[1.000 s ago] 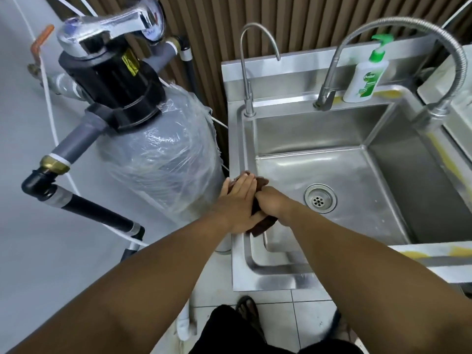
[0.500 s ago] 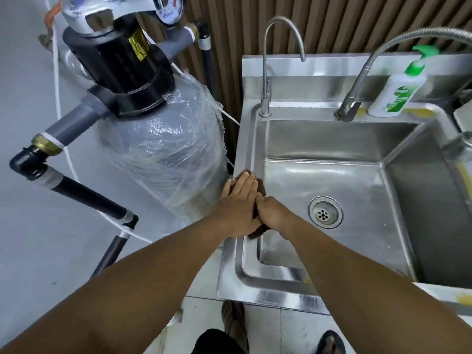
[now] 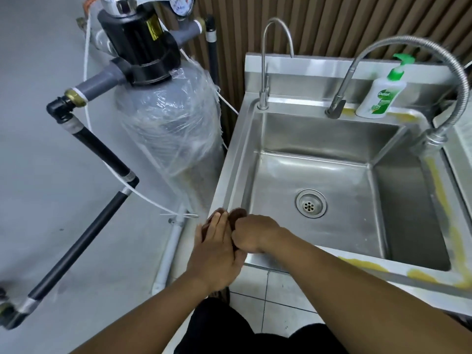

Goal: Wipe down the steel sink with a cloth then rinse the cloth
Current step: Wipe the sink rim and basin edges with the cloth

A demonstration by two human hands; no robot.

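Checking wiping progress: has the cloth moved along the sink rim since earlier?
Yes. The cloth slid along the sink's left rim toward the person, from level with the drain to nearer than it.

We count one square steel sink (image 3: 319,134), two curved steel taps (image 3: 264,80) (image 3: 342,90), one white soap bottle (image 3: 380,98), one brown cloth (image 3: 237,215).

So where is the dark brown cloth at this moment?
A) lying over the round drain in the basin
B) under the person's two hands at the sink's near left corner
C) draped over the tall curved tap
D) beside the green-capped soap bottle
B: the dark brown cloth lies on the near left corner of the shiny steel sink, with the left hand flat on it and the right hand curled round it.
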